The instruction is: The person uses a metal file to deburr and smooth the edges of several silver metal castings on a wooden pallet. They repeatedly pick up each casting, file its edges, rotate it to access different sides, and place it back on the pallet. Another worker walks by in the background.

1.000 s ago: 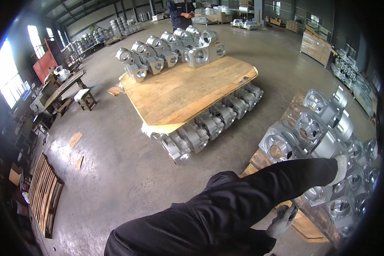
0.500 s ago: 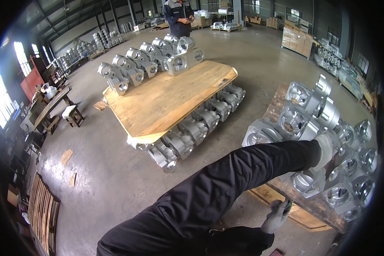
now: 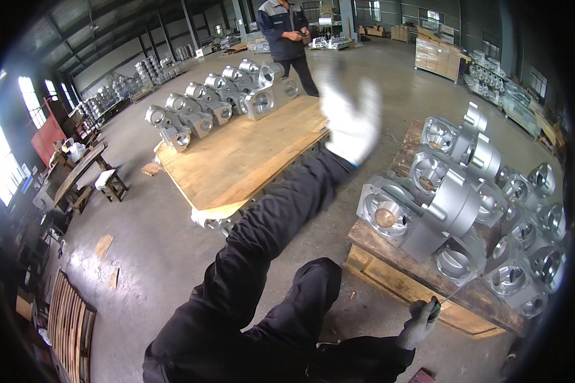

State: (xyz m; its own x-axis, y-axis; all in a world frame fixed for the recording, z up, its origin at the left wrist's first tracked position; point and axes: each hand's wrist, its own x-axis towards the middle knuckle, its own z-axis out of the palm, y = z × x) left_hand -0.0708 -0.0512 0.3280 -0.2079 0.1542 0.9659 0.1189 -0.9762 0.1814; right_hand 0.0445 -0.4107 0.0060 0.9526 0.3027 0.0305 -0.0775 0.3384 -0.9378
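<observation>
With left grip (image 3: 352, 121) spread wide but blurry, can see nothing held. Looks partway along, with the big wooden board (image 3: 243, 156) and the pallet (image 3: 381, 246) both carrying metal parts (image 3: 454, 205). Seems to hold a thin stick (image 3: 452, 295) in a curled right grip (image 3: 418, 328).

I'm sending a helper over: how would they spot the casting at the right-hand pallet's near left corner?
On the right stands a loaded wooden pallet. At its near left corner sits the silver casting, its squarish face showing a wide round opening. It is the leftmost of all there, with a round brown patch plainly visible inside that opening.
</observation>
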